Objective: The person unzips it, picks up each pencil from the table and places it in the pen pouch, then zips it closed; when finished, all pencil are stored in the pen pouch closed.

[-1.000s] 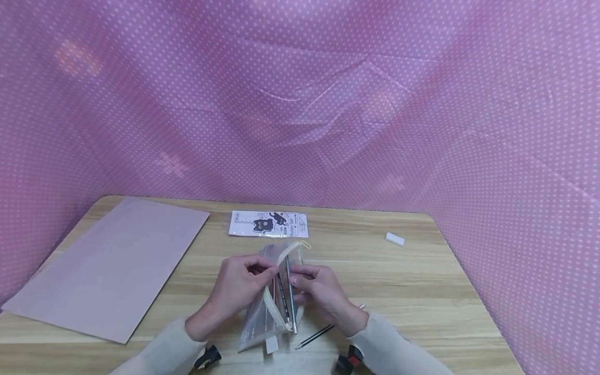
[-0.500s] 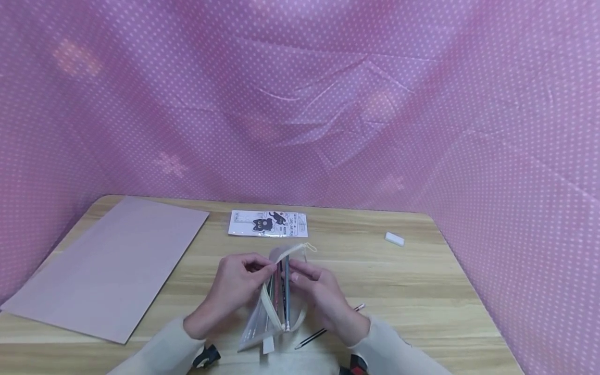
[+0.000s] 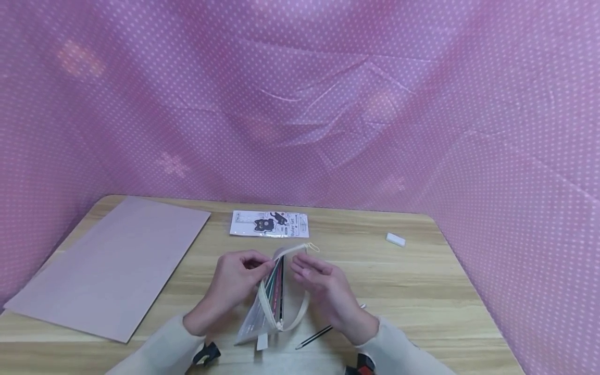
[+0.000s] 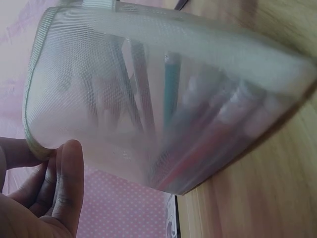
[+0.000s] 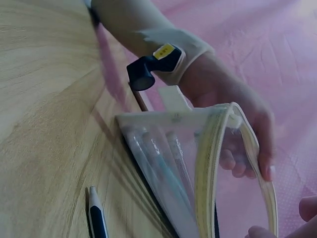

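A translucent mesh pencil pouch [image 3: 253, 317] with a cream zipper edge stands unzipped at the front middle of the table. Several pencils [image 3: 277, 291] lean inside it, showing faintly through the mesh in the left wrist view. My left hand [image 3: 236, 281] pinches the pouch's left rim between thumb and fingers, as the left wrist view also shows. Beside the mouth's right edge is my right hand [image 3: 325, 286], fingers fairly straight, holding nothing visible; whether it touches the rim I cannot tell. A black striped pencil [image 3: 314, 337] lies on the table, partly under my right wrist.
Behind the pouch lies a ruler set packet [image 3: 269, 224] with cat drawings. A white eraser [image 3: 396, 239] sits at the back right. One large greyish-pink board [image 3: 112, 265] covers the left side of the wooden table [image 3: 422, 291]. Pink dotted cloth [image 3: 300, 104] hangs around.
A blue-grey pencil at my right fingers has gone down out of their reach into the pouch. The right hand has drawn slightly rightward, fingers loosened. My left hand keeps its pinch.
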`<state>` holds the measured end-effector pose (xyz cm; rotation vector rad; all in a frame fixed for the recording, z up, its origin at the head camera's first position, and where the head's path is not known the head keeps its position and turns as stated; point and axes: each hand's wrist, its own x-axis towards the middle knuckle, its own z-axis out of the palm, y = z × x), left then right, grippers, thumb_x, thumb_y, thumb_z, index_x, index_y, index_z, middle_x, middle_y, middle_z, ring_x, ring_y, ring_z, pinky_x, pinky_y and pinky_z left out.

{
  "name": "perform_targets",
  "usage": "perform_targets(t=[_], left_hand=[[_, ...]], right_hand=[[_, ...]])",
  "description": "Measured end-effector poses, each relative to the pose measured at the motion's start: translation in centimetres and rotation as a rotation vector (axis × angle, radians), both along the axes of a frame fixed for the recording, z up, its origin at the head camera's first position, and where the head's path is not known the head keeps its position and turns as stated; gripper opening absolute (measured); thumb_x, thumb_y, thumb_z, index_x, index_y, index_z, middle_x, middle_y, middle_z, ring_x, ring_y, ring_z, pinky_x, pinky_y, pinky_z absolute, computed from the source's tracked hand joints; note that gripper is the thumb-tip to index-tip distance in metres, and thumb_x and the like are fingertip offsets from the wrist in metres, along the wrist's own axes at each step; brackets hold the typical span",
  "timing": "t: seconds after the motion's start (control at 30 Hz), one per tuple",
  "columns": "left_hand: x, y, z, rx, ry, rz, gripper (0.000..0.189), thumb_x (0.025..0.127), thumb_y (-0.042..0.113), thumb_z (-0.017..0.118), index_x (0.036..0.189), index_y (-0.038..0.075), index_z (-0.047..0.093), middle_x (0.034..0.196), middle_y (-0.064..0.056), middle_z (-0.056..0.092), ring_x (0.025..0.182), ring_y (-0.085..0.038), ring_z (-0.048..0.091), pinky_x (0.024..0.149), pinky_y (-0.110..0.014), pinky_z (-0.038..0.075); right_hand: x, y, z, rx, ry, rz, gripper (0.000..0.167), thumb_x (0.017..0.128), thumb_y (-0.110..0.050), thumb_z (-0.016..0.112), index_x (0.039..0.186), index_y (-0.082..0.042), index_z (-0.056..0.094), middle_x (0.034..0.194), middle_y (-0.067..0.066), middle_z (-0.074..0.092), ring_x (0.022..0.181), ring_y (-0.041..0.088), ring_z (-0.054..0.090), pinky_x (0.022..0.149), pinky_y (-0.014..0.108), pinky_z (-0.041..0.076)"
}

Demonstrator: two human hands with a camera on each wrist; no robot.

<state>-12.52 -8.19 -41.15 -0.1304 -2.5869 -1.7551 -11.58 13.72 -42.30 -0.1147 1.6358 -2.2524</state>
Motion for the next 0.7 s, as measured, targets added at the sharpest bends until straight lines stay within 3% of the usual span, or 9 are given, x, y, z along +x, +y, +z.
perform_targets(t=[0.27, 0.5, 0.7], left_hand=[[0.1, 0.0, 0.2, 0.000, -0.024, 0.013, 0.006, 0.086, 0.018, 0.080, 0.091, 0.017, 0.078, 0.087, -0.002, 0.079, 0.075, -0.016, 0.072, 0.065, -0.022, 0.058], [0.1, -0.2, 0.3, 0.008, -0.014, 0.006, 0.005, 0.087, 0.018, 0.079, 0.091, 0.016, 0.078, 0.088, -0.007, 0.079, 0.072, -0.016, 0.070, 0.061, -0.022, 0.056], [0.0, -0.2, 0.1, 0.012, 0.002, 0.004, 0.005, 0.087, 0.019, 0.079, 0.090, 0.015, 0.078, 0.087, -0.009, 0.078, 0.070, -0.014, 0.067, 0.060, -0.021, 0.054]], right_hand=[[-0.2, 0.6, 0.2, -0.039, -0.060, -0.026, 0.059, 0.096, -0.002, 0.055, 0.151, 0.007, 0.036, 0.158, 0.027, 0.039, 0.140, 0.029, 0.053, 0.113, 0.031, 0.046], [-0.3, 2.4, 0.1, -0.012, -0.016, -0.045, 0.056, 0.098, -0.002, 0.053, 0.149, 0.010, 0.036, 0.156, 0.029, 0.041, 0.136, 0.027, 0.058, 0.113, 0.035, 0.047], [-0.5, 5.0, -0.3, 0.011, 0.031, -0.052, 0.057, 0.098, -0.003, 0.054, 0.148, 0.015, 0.033, 0.136, 0.010, 0.066, 0.125, 0.019, 0.065, 0.109, 0.033, 0.050]])
